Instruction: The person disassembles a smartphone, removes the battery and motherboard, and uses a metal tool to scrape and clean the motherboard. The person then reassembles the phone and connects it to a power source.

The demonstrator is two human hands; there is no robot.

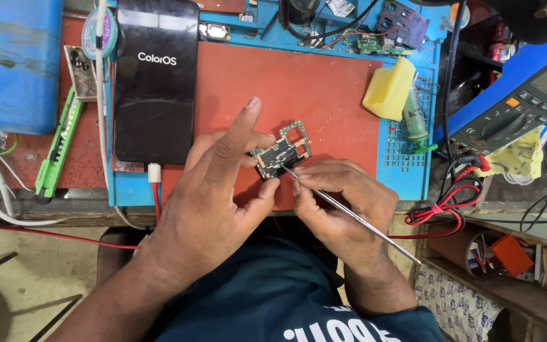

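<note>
My left hand [213, 190] pinches a small dark phone circuit board [281, 152] between thumb and fingers, index finger raised, just above a red work mat [324, 82]. In my right hand [340, 199] I grip a thin metal pair of tweezers [356, 218] like a pen; its tip touches the board's lower edge. The tool's long shaft runs back to the lower right, past my wrist.
A black smartphone [154, 82] with a lit screen lies on the mat's left, a cable [155, 183] plugged in. A yellow sponge [389, 88], green box cutter [58, 149], multimeter [520, 107] with red and black leads, and loose electronic parts along the back edge surround the mat.
</note>
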